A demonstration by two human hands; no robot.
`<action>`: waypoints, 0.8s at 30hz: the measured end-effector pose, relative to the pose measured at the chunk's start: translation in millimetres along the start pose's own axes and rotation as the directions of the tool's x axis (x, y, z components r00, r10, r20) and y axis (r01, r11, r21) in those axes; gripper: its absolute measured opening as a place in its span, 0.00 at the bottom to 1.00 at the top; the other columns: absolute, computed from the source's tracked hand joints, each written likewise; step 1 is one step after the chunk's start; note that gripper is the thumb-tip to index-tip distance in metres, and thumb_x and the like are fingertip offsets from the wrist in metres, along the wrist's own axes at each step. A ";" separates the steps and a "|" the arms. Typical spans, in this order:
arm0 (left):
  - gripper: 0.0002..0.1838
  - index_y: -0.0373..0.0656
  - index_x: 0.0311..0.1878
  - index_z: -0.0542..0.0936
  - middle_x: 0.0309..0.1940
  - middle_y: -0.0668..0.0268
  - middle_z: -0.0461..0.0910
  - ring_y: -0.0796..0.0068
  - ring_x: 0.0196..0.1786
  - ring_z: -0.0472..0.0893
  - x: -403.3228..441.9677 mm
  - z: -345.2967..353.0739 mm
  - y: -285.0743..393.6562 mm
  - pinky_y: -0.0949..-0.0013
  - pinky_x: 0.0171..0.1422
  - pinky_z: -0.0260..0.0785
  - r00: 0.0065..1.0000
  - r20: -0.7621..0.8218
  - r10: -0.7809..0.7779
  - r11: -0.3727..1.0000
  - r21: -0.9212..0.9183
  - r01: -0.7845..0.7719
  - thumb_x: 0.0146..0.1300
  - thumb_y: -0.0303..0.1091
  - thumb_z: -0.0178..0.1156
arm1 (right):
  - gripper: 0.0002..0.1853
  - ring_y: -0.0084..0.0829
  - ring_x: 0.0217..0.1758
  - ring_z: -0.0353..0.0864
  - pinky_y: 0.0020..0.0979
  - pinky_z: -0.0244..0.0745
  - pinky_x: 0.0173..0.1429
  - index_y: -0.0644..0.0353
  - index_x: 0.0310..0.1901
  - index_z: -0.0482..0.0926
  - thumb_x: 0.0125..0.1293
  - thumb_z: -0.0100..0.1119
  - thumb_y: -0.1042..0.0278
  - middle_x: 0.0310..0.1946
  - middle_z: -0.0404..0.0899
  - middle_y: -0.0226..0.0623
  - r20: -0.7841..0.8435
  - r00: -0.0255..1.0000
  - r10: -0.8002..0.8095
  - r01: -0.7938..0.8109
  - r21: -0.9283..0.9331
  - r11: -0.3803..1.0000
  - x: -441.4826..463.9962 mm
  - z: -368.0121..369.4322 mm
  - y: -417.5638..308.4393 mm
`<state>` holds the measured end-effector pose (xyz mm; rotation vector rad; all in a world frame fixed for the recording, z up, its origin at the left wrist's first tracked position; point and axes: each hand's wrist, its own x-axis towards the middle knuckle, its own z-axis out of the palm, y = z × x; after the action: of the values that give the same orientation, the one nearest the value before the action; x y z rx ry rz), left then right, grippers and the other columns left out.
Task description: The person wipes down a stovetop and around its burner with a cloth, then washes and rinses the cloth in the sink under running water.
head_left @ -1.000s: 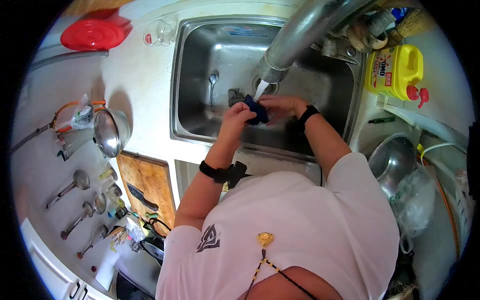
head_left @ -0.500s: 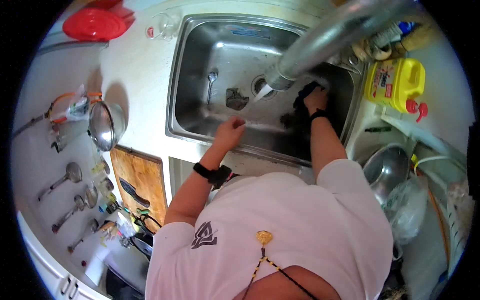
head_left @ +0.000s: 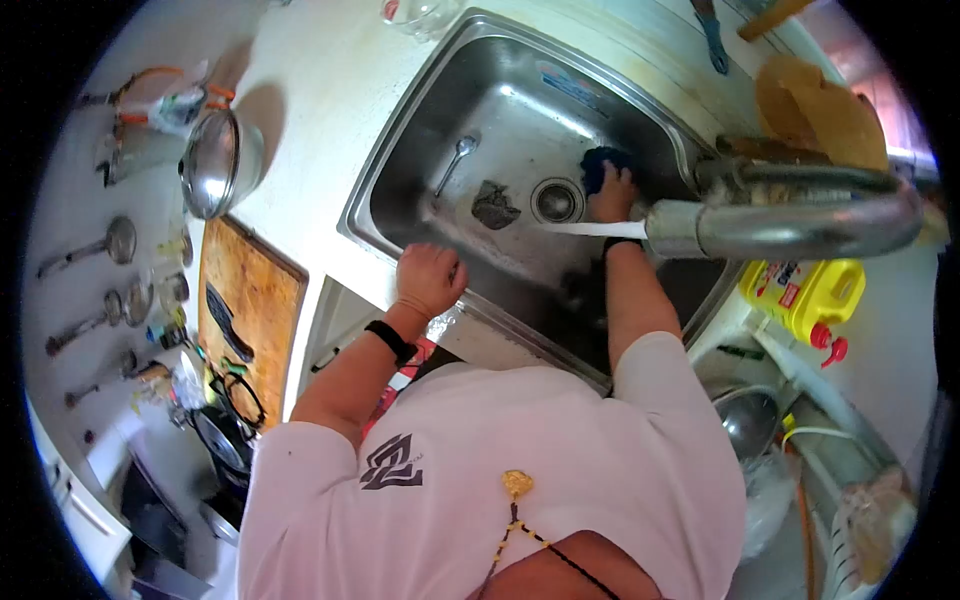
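My right hand (head_left: 612, 196) presses a dark blue cloth (head_left: 604, 168) against the sink floor, to the right of the drain (head_left: 557, 201). Curled at the front left rim of the steel sink (head_left: 378, 215) is my left hand (head_left: 431, 279); whether its fingers hold anything is hidden. A crumpled grey scrubber (head_left: 494, 205) lies left of the drain, and a spoon (head_left: 457, 165) rests farther left. Water runs from the faucet (head_left: 690, 229) across my right wrist area into the sink.
A yellow detergent jug (head_left: 804, 297) stands right of the sink, with a steel bowl (head_left: 748, 420) nearer me. At left are a lidded pot (head_left: 212, 165) and a wooden cutting board (head_left: 262, 305) bearing a knife (head_left: 228, 324). A glass (head_left: 422, 14) is at the top.
Both hands were together on the cloth under the water; they have parted. My right hand carried the cloth right, then up beside the drain. My left hand moved to the front rim. The view has turned.
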<state>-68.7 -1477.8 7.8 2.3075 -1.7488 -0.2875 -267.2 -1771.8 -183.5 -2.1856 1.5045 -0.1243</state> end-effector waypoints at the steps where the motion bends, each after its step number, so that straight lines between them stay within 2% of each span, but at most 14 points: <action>1: 0.10 0.46 0.23 0.74 0.22 0.62 0.74 0.57 0.32 0.76 0.5 0.4 -0.2 0.54 0.42 0.65 1.000 -0.007 0.023 1.000 -0.005 -0.023 0.54 0.38 0.61 | 0.32 0.58 0.62 0.70 0.47 0.69 0.66 0.52 0.61 0.72 0.51 0.66 0.76 0.63 0.66 0.54 0.001 0.995 -0.095 0.095 -0.008 0.995 -3.9 -2.3 -13.3; 3: 0.10 0.46 0.23 0.74 0.22 0.62 0.74 0.57 0.31 0.76 -1.6 -0.3 -1.0 0.55 0.41 0.65 1.000 -0.016 0.024 1.000 -0.009 -0.024 0.54 0.38 0.61 | 0.28 0.58 0.59 0.72 0.46 0.70 0.64 0.53 0.58 0.75 0.53 0.64 0.78 0.59 0.69 0.54 0.015 0.978 -0.209 0.210 -0.019 0.978 -0.2 -20.1 -36.2; 5: 0.11 0.45 0.21 0.74 0.20 0.59 0.74 0.53 0.30 0.75 0.8 0.0 -1.5 0.51 0.40 0.65 0.998 -0.063 0.017 0.999 -0.050 -0.021 0.54 0.38 0.61 | 0.21 0.54 0.59 0.72 0.46 0.69 0.63 0.58 0.51 0.79 0.52 0.63 0.78 0.52 0.75 0.55 0.149 0.903 -0.404 0.368 0.220 0.904 22.8 -36.8 -39.7; 6: 0.11 0.45 0.21 0.74 0.20 0.59 0.74 0.53 0.30 0.75 2.4 -0.1 -2.3 0.51 0.40 0.65 0.997 -0.071 -0.007 0.998 -0.055 0.003 0.54 0.38 0.61 | 0.22 0.56 0.62 0.71 0.46 0.69 0.65 0.54 0.55 0.78 0.56 0.63 0.76 0.54 0.75 0.55 0.062 0.913 -0.404 0.367 0.310 0.877 35.4 -32.7 -35.4; 7: 0.11 0.45 0.21 0.74 0.20 0.59 0.73 0.53 0.30 0.75 2.5 -3.1 -0.5 0.51 0.40 0.65 0.998 -0.062 0.004 0.998 -0.064 -0.008 0.54 0.38 0.61 | 0.22 0.56 0.62 0.71 0.46 0.69 0.65 0.54 0.55 0.78 0.56 0.63 0.76 0.54 0.75 0.55 0.083 0.904 -0.420 0.378 0.307 0.874 42.4 -32.4 -39.4; 9: 0.11 0.45 0.20 0.74 0.20 0.59 0.73 0.54 0.30 0.75 2.3 -3.1 -2.0 0.52 0.40 0.66 0.998 -0.055 -0.001 0.997 -0.072 -0.003 0.54 0.38 0.61 | 0.25 0.56 0.66 0.69 0.45 0.68 0.67 0.51 0.59 0.77 0.58 0.64 0.75 0.61 0.72 0.52 -0.135 0.892 -0.432 0.453 0.263 0.852 55.8 -36.2 -54.0; 11: 0.11 0.46 0.20 0.73 0.20 0.60 0.73 0.54 0.30 0.75 -0.3 -0.2 -2.5 0.52 0.40 0.66 0.998 -0.067 0.019 0.998 -0.054 -0.023 0.53 0.38 0.61 | 0.27 0.55 0.68 0.67 0.44 0.67 0.68 0.48 0.61 0.76 0.58 0.65 0.75 0.66 0.68 0.50 -0.045 0.921 -0.386 0.386 0.232 0.893 45.9 -21.9 -68.3; 13: 0.11 0.45 0.21 0.73 0.21 0.60 0.73 0.55 0.31 0.76 -0.7 0.8 -2.9 0.53 0.41 0.67 0.997 -0.071 -0.005 0.997 -0.080 -0.001 0.53 0.38 0.61 | 0.27 0.53 0.68 0.67 0.42 0.67 0.69 0.46 0.60 0.76 0.58 0.65 0.76 0.67 0.66 0.48 0.194 0.895 -0.403 0.413 -0.016 0.910 37.2 -14.9 -80.2; 16: 0.09 0.47 0.24 0.76 0.24 0.61 0.76 0.58 0.34 0.78 -1.0 -2.6 -1.5 0.56 0.45 0.67 0.999 -0.026 -0.019 0.999 -0.046 0.017 0.55 0.40 0.59 | 0.21 0.49 0.59 0.75 0.39 0.72 0.63 0.53 0.52 0.80 0.55 0.66 0.78 0.55 0.75 0.46 0.259 0.831 -0.492 0.443 0.228 0.867 64.3 -13.2 -80.1; 17: 0.09 0.47 0.24 0.76 0.24 0.61 0.76 0.58 0.35 0.78 0.3 -4.2 -2.0 0.55 0.45 0.67 0.999 0.012 -0.034 0.999 -0.025 0.035 0.55 0.40 0.59 | 0.19 0.49 0.54 0.78 0.37 0.74 0.59 0.59 0.49 0.81 0.54 0.67 0.78 0.48 0.78 0.46 0.240 0.803 -0.545 0.453 0.348 0.821 75.7 -15.3 -83.2; 18: 0.09 0.47 0.25 0.77 0.24 0.61 0.76 0.58 0.35 0.78 0.2 -4.3 -1.6 0.55 0.45 0.67 0.997 0.052 -0.058 0.998 -0.004 0.058 0.55 0.40 0.59 | 0.14 0.48 0.53 0.79 0.39 0.74 0.59 0.56 0.45 0.83 0.56 0.64 0.79 0.49 0.79 0.45 0.109 0.826 -0.552 0.471 0.405 0.784 86.4 -17.2 -85.0; 21: 0.09 0.47 0.25 0.77 0.25 0.61 0.76 0.58 0.36 0.78 -3.5 -1.9 -2.4 0.55 0.46 0.67 0.999 -0.015 -0.029 0.999 0.029 0.029 0.54 0.40 0.60 | 0.22 0.48 0.59 0.76 0.39 0.71 0.64 0.52 0.54 0.81 0.55 0.65 0.77 0.59 0.75 0.47 0.018 0.757 -0.653 0.568 0.474 0.672 110.4 -22.5 -105.0; 22: 0.09 0.47 0.25 0.77 0.25 0.61 0.76 0.58 0.36 0.78 -2.9 -2.7 -2.1 0.55 0.46 0.67 0.999 -0.015 -0.038 0.999 0.033 0.039 0.54 0.40 0.60 | 0.31 0.49 0.66 0.71 0.39 0.66 0.70 0.47 0.62 0.75 0.55 0.66 0.76 0.67 0.68 0.46 0.013 0.742 -0.670 0.602 0.425 0.676 109.5 -13.6 -111.5; 24: 0.09 0.47 0.25 0.77 0.25 0.61 0.77 0.58 0.36 0.78 -0.2 -4.1 -1.7 0.55 0.46 0.67 0.997 0.041 -0.058 0.998 -0.015 0.058 0.54 0.40 0.60 | 0.37 0.49 0.71 0.65 0.41 0.63 0.74 0.40 0.67 0.69 0.54 0.68 0.74 0.73 0.60 0.42 0.218 0.756 -0.617 0.555 0.284 0.782 103.7 3.4 -122.0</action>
<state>-66.0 -1476.9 11.2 2.3604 -1.6938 -0.3597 -121.0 -1829.9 -153.5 -2.3036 0.5636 -0.1355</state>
